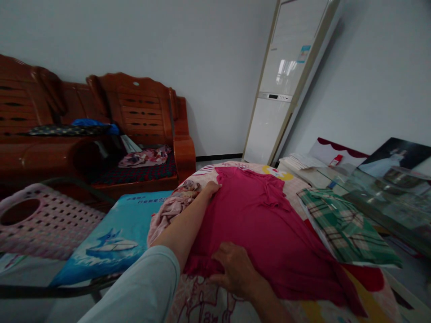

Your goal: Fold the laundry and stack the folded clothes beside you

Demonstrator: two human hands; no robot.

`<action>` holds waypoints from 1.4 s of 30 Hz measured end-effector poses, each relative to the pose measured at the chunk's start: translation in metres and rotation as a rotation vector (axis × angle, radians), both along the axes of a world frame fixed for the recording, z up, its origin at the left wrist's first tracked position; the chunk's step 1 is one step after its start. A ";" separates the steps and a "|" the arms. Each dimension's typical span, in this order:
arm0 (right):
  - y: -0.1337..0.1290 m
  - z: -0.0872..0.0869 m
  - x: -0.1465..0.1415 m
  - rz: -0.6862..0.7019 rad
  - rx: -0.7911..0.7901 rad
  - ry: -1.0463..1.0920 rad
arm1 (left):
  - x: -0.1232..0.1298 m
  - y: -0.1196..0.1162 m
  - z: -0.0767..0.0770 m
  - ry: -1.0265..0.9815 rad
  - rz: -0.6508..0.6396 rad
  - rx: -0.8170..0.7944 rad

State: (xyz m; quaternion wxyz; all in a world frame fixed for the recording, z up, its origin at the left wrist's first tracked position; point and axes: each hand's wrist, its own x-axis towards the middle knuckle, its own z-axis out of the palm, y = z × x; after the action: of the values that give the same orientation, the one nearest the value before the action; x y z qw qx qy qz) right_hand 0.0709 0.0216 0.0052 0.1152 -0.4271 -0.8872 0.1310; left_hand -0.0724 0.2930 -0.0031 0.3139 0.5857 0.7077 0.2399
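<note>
A magenta short-sleeved shirt point(249, 215) lies spread out on a patterned cloth, with folds near its far right sleeve. At its far left edge my left hand point(212, 188) is closed, fingertips gripping the fabric. My right hand point(235, 267) rests at the near hem, its thumb and fingers curved but apart. Left of my left forearm is a crumpled pale pink garment point(171, 208). A folded green plaid garment point(346, 224) lies to the right of the shirt.
A pink woven chair point(50, 220) holds a blue cushion point(117, 237) at left. Behind it stands a wooden sofa point(144, 107) with clothes on it. A glass-topped table point(387, 197) is at right, a tall air conditioner point(274, 98) at the back.
</note>
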 end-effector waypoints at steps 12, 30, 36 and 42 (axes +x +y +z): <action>-0.010 -0.008 -0.013 0.014 0.059 0.031 | -0.001 0.000 -0.002 -0.064 0.022 -0.030; -0.012 -0.032 -0.044 0.094 0.232 0.041 | -0.006 -0.002 0.007 0.277 0.045 0.221; -0.010 -0.021 -0.049 0.145 0.204 0.090 | -0.018 -0.010 0.018 0.409 0.084 0.267; -0.013 -0.019 -0.064 0.149 0.138 0.023 | -0.029 -0.014 0.016 0.507 0.043 0.239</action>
State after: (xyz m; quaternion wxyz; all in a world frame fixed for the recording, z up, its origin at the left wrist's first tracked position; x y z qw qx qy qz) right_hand 0.0065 0.0081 -0.0135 0.1446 -0.3494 -0.9220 0.0829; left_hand -0.1015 0.2790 0.0127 0.0501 0.6448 0.7426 0.1741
